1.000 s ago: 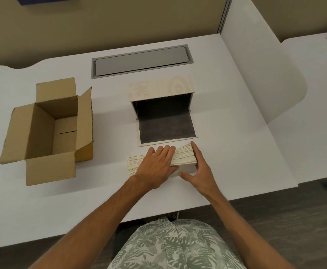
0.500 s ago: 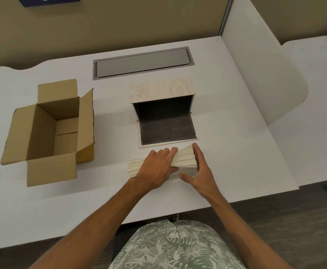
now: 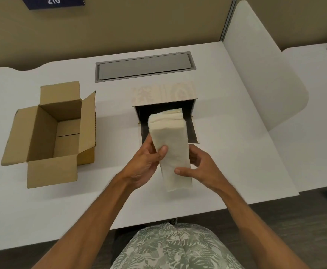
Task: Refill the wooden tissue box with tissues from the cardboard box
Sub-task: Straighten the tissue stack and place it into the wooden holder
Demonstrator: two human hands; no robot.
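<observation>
Both my hands hold a cream stack of tissues (image 3: pixel 170 140) raised above the desk, its long side running away from me, its far end over the opening of the wooden tissue box. My left hand (image 3: pixel 146 166) grips the stack's left side with the thumb on top. My right hand (image 3: pixel 201 168) grips the right side. The wooden tissue box (image 3: pixel 164 93) lies on its side with its dark inside facing me and its flap (image 3: pixel 192 133) folded down flat. The brown cardboard box (image 3: pixel 48 133) stands open at the left, and nothing shows inside it.
A white desk (image 3: pixel 236 152) carries everything. A grey metal cable hatch (image 3: pixel 145 66) sits flush behind the wooden box. A white divider panel (image 3: pixel 263 61) rises at the right, a beige partition wall at the back. The desk's near edge runs just below my forearms.
The tissue stack lay flat on the desk in front of the wooden box under my hands. Now it is lifted, turned lengthwise and held in the air by both hands.
</observation>
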